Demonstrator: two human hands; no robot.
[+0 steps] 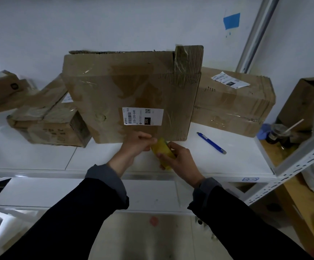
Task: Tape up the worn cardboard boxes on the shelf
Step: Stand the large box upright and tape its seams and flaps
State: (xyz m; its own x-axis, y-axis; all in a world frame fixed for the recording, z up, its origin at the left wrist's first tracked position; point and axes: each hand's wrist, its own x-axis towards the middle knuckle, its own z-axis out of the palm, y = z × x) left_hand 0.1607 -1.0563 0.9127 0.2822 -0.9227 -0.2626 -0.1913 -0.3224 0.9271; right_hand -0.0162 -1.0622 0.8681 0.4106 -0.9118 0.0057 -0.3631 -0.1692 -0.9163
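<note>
box label (142,116) "220-220-C40", "220"

Both arms wear long dark sleeves, near black, of a smooth plain cloth with no print or marking to be seen. Each sleeve ends short of the wrist in a turned-back cuff of lighter grey-blue: the left cuff (105,178) lies below the white shelf edge (39,172), the right cuff (206,186) likewise just below it. The left hand (137,143) and the right hand (178,160) are bare, with no glove, ring or watch showing.
</note>
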